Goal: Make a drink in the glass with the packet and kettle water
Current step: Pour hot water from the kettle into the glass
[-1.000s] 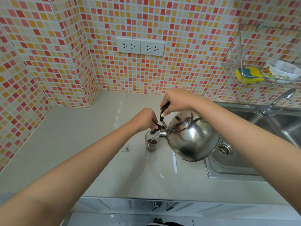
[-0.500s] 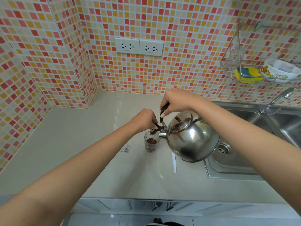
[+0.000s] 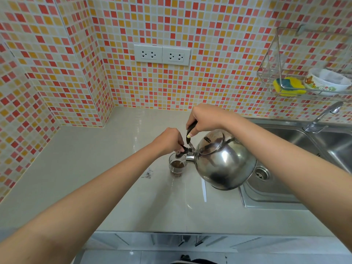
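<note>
Right hand (image 3: 204, 119) gripping black handle of steel kettle (image 3: 224, 161), likely heavy and hot, tilted over fragile glass (image 3: 176, 167) near surface's sink-side edge; left hand (image 3: 168, 140) pinching spout cap open.

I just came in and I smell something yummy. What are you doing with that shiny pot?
A person is making a drink. Their right hand grips the black handle of a round, shiny steel kettle and tips it toward a small clear glass on the pale countertop. Their left hand holds the little black cap at the kettle's spout, just above the glass. The glass has dark brown stuff in it and is only partly full.
</note>
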`<move>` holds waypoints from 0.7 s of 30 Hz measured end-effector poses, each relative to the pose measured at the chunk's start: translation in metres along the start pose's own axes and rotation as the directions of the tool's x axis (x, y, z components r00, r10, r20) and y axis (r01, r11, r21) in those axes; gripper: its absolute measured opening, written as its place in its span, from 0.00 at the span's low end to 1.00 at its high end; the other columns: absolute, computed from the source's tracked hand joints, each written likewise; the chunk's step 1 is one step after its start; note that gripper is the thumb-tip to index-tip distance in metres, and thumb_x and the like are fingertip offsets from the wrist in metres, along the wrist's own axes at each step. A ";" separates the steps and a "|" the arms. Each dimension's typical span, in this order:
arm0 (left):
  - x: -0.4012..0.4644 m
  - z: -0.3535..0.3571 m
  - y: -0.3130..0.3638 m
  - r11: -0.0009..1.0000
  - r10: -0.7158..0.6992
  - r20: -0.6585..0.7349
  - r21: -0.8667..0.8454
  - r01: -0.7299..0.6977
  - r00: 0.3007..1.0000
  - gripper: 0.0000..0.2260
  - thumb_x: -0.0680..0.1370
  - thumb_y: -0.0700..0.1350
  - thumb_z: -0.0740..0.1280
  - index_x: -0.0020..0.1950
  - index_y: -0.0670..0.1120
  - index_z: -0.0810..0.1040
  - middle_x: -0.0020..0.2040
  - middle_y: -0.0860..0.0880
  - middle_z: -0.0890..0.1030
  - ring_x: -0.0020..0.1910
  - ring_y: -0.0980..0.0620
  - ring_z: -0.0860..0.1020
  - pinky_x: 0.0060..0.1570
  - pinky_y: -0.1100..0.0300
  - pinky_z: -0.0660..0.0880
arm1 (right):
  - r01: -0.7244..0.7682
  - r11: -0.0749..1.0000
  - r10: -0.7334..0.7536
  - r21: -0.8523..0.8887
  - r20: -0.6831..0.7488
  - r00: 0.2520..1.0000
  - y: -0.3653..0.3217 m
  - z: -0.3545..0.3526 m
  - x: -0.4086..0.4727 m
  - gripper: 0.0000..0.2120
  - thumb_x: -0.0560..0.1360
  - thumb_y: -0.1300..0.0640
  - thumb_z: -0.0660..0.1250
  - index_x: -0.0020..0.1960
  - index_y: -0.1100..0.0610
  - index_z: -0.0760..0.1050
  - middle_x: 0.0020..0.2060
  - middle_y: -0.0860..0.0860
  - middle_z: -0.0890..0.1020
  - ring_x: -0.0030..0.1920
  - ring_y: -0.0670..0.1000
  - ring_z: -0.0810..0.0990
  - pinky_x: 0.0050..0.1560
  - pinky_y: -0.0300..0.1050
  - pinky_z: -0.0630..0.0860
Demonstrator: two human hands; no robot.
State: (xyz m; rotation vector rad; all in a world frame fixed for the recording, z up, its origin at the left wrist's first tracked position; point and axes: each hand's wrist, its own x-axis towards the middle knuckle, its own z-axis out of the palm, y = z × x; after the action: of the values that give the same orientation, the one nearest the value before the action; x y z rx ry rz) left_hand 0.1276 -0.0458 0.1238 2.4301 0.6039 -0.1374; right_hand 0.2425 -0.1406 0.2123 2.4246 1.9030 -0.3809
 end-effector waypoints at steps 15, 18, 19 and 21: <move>-0.002 0.000 -0.002 1.000 0.001 -0.011 0.012 -0.001 1.000 0.13 0.72 0.39 0.73 0.56 0.39 0.82 0.50 0.40 0.84 0.48 0.44 0.82 0.49 0.55 0.77 | -0.003 1.000 0.003 -0.001 -0.004 1.000 -0.002 0.001 0.000 0.11 0.69 0.50 0.74 0.51 0.50 0.84 0.37 0.41 0.80 0.34 0.39 0.74 0.33 0.38 0.67; -0.002 0.000 -0.002 1.000 0.003 -0.012 0.016 -0.003 1.000 0.13 0.72 0.39 0.73 0.56 0.39 0.82 0.50 0.40 0.84 0.48 0.45 0.82 0.50 0.55 0.78 | 0.001 1.000 -0.001 0.006 -0.007 1.000 -0.001 0.002 0.000 0.11 0.69 0.50 0.74 0.51 0.50 0.84 0.37 0.41 0.81 0.34 0.39 0.74 0.33 0.38 0.67; -0.003 0.000 -0.002 1.000 0.002 -0.012 0.015 -0.001 1.000 0.13 0.72 0.40 0.73 0.56 0.40 0.82 0.50 0.40 0.84 0.47 0.45 0.82 0.50 0.55 0.78 | 0.001 1.000 -0.001 0.010 -0.005 1.000 -0.001 0.002 0.000 0.11 0.69 0.50 0.74 0.51 0.50 0.84 0.38 0.41 0.82 0.34 0.38 0.74 0.33 0.38 0.67; -0.003 -0.001 -0.002 1.000 0.000 -0.010 0.014 0.000 1.000 0.13 0.72 0.40 0.73 0.56 0.40 0.82 0.50 0.40 0.84 0.47 0.45 0.83 0.50 0.55 0.78 | 0.000 1.000 0.000 0.019 -0.005 1.000 -0.001 0.003 -0.001 0.12 0.69 0.50 0.74 0.51 0.51 0.84 0.40 0.42 0.84 0.35 0.39 0.75 0.34 0.39 0.68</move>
State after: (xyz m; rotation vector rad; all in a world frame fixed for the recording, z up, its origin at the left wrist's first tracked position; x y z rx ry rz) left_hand 0.1238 -0.0450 0.1237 2.4458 0.6090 -0.1306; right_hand 0.2413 -0.1418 0.2099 2.4398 1.9106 -0.3955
